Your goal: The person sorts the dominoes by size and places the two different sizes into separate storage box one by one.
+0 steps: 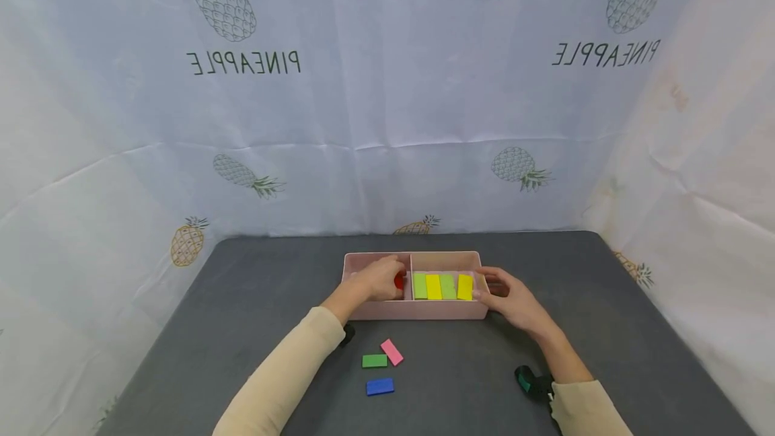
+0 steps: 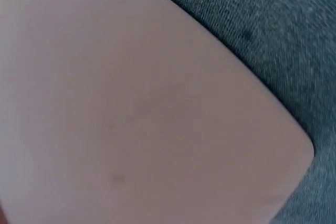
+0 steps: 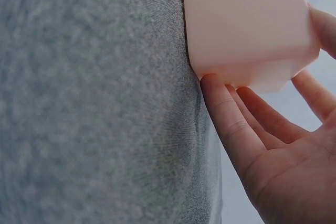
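The pink box (image 1: 418, 310) sits in the middle of the dark grey surface (image 1: 242, 301) with its long axis running left to right across the person's front, and a wall splits it into a left and a right compartment. The left hand (image 1: 378, 279) reaches down into the left compartment with its fingers curled over a small red piece (image 1: 398, 281), which lies just beside the dividing wall; only a sliver of the piece shows, so whether the fingers pinch it or merely cover it cannot be told. The left wrist view shows nothing but the box's pale side and a strip of the surface. The right hand (image 1: 514, 298) lies at the right end of the box, so the box extends to the left of it; its fingers are nearly straight and relaxed, and in the right wrist view one fingertip (image 3: 212, 85) touches the box's lower corner while the others spread past it. It steadies the box and grips nothing. In the right compartment four flat tiles (image 1: 442, 286) lie side by side, alternating green and yellow. Nearer the person, on the bare surface, lie a pink tile (image 1: 391, 352), a green tile (image 1: 374, 360) and a blue tile (image 1: 379, 387), closer to the left arm than to the right.
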`<state>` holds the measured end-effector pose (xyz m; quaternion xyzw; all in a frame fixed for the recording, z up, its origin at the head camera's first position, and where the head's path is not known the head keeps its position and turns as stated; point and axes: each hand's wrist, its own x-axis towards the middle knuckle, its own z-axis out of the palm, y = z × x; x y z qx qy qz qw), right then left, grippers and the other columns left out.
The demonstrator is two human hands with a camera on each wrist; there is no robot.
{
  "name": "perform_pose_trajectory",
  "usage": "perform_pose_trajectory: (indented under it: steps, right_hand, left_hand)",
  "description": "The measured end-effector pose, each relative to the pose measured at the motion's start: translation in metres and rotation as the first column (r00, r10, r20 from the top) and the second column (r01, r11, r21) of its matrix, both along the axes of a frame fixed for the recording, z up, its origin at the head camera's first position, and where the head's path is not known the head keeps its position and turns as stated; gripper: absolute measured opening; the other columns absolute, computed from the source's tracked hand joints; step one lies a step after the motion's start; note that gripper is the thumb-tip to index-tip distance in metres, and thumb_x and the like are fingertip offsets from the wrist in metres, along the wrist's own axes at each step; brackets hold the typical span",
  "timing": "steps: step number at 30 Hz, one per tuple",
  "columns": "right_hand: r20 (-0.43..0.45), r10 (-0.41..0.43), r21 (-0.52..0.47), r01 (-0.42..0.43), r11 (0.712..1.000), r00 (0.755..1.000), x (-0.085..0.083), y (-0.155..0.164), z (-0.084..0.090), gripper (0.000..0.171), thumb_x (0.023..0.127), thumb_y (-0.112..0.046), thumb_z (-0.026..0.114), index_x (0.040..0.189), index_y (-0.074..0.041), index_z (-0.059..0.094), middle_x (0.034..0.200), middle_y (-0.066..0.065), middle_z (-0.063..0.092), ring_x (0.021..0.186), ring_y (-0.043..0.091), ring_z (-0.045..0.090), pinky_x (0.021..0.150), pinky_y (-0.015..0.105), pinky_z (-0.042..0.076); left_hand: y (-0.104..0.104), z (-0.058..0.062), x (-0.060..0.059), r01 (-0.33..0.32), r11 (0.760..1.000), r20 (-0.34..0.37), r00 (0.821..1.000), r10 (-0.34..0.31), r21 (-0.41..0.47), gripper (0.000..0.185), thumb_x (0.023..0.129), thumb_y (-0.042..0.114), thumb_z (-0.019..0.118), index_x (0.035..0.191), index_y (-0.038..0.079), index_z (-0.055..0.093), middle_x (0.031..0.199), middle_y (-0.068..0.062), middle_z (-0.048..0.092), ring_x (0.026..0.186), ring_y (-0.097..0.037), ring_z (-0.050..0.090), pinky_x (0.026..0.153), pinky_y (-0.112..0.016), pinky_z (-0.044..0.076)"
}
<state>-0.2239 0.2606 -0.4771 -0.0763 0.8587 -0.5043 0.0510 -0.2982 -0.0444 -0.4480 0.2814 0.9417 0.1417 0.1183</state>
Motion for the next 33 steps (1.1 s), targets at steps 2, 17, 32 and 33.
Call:
perform_pose_trajectory:
  steps: [2, 17, 32, 33]
  right_hand:
    - [0.005, 0.002, -0.002, -0.002, 1.0, 1.0, 0.0, 0.0, 0.0, 0.065, 0.097, -0.035, 0.071, 0.151, -0.01, 0.045, 0.149, 0.024, 0.046, 0.127, 0.044, 0.053, 0.094, 0.051, 0.052]
    - [0.004, 0.015, -0.027, -0.015, 1.0, 1.0, -0.001, 0.001, -0.001, 0.066, 0.097, -0.034, 0.071, 0.151, -0.008, 0.044, 0.151, 0.025, 0.043, 0.129, 0.045, 0.051, 0.095, 0.051, 0.052]
    - [-0.017, 0.014, -0.009, -0.014, 1.0, 1.0, 0.0, 0.0, 0.0, 0.064, 0.097, -0.034, 0.071, 0.15, -0.008, 0.045, 0.149, 0.026, 0.045, 0.127, 0.045, 0.053, 0.093, 0.05, 0.053]
    - [-0.014, 0.014, -0.009, -0.015, 1.0, 1.0, 0.0, 0.0, 0.0, 0.064, 0.097, -0.034, 0.071, 0.151, -0.008, 0.045, 0.15, 0.026, 0.044, 0.127, 0.045, 0.052, 0.093, 0.05, 0.053]
  left_hand:
    - [0.001, -0.002, -0.002, 0.012, 1.0, 0.001, 1.0, -0.012, 0.007, 0.037, 0.088, 0.019, 0.077, 0.121, 0.007, 0.068, 0.117, -0.003, 0.061, 0.098, -0.017, 0.055, 0.091, -0.031, 0.051]
    - [-0.006, 0.01, 0.005, -0.008, 0.997, 0.011, 1.0, 0.007, 0.079, 0.039, 0.092, 0.013, 0.07, 0.13, 0.007, 0.067, 0.125, -0.004, 0.065, 0.1, -0.016, 0.057, 0.094, -0.032, 0.053]
    - [-0.017, 0.04, 0.036, 0.091, 0.996, -0.175, 0.981, -0.087, 0.016, 0.035, 0.095, 0.028, 0.069, 0.126, 0.012, 0.07, 0.129, -0.001, 0.063, 0.115, -0.018, 0.06, 0.1, -0.037, 0.051]
    - [-0.018, 0.042, 0.039, 0.101, 0.995, -0.19, 0.977, -0.097, 0.009, 0.035, 0.094, 0.028, 0.069, 0.125, 0.012, 0.07, 0.128, -0.001, 0.063, 0.116, -0.018, 0.06, 0.1, -0.037, 0.051]
